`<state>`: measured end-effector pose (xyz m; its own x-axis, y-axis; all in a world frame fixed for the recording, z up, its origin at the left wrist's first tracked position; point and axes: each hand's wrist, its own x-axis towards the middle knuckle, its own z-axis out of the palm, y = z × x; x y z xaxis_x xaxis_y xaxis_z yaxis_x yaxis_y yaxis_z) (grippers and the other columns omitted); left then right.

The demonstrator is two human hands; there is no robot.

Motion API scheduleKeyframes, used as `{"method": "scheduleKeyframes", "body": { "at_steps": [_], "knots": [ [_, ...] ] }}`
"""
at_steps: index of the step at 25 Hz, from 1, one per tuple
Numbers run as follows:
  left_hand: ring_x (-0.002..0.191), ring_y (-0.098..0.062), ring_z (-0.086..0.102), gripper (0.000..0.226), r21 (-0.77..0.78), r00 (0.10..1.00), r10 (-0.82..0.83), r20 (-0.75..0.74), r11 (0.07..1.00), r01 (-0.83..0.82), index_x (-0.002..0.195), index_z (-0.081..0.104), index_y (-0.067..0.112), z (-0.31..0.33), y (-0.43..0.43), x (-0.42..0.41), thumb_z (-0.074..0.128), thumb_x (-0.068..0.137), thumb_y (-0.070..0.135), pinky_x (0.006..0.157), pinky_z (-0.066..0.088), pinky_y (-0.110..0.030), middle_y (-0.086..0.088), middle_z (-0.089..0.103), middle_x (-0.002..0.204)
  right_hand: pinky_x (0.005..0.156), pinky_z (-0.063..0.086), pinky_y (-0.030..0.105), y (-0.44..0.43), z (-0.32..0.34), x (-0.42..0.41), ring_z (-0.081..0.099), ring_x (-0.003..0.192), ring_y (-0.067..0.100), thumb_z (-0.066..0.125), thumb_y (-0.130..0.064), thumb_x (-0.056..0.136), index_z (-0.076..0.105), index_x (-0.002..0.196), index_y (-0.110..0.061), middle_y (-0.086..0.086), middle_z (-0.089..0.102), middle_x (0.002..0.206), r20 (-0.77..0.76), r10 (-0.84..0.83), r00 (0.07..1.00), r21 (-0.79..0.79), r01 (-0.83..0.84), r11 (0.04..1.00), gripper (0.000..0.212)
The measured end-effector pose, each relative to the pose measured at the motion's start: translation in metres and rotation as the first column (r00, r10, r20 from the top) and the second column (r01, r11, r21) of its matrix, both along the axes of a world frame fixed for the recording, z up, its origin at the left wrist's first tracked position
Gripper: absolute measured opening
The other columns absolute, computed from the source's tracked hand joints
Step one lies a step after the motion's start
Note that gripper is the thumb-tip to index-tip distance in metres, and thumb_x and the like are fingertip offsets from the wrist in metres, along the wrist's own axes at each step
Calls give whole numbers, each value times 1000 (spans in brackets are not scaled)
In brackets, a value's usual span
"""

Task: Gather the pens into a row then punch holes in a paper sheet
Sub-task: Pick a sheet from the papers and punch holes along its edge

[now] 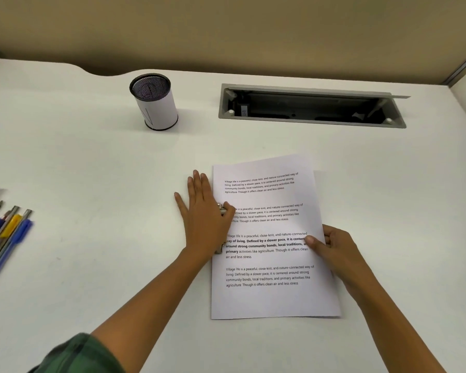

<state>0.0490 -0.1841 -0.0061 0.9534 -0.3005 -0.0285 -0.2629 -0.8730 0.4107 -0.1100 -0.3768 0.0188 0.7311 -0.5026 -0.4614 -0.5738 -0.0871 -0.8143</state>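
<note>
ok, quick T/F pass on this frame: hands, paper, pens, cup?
1. The left hand lies flat over the punch at the paper sheet's left edge. True.
2. The right hand is off the sheet. False: its thumb pinches the right edge.
3. The pens stand in the mesh cup. False: they lie side by side at the desk's left edge.
4. The cup stands upright. True.
5. The sheet is blank. False: printed paragraphs.
</note>
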Motion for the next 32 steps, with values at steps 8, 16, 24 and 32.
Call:
{"method": "scheduleKeyframes", "body": {
  "at_steps": [8,16,24,32],
  "knots": [
    [148,-18,-9,78,-23,999,-37,13,999,37,152,7,10,-8,6,4,42,87,38,117,-12,-51,-4,0,161,90,52,55,-1,-2,0,70,93,32,63,-17,90,68,105,-13,10,74,98,9,-9,1000,5,9,1000,16],
    [148,-27,2,70,43,998,12,67,999,-15,149,14,1,-2,-2,-2,38,89,29,120,-3,-50,-14,9,160,90,51,56,1,0,0,68,94,36,62,-16,90,68,104,-14,14,74,99,3,-2,1000,-14,2,1000,15],
    [149,-17,-2,75,-55,998,-46,41,997,49,152,11,14,-11,7,4,44,89,39,119,-9,-48,-1,6,161,89,52,54,-1,-4,1,70,92,32,63,-17,90,68,104,-15,11,75,97,-6,-13,1000,-7,13,1000,15],
    [149,-18,1,71,-23,999,-32,4,999,32,151,12,12,-2,4,2,41,92,37,120,-3,-47,-1,8,161,90,52,55,-1,-4,2,69,93,35,64,-15,89,69,103,-13,14,74,97,8,-34,999,14,34,999,15]
  ]
}}
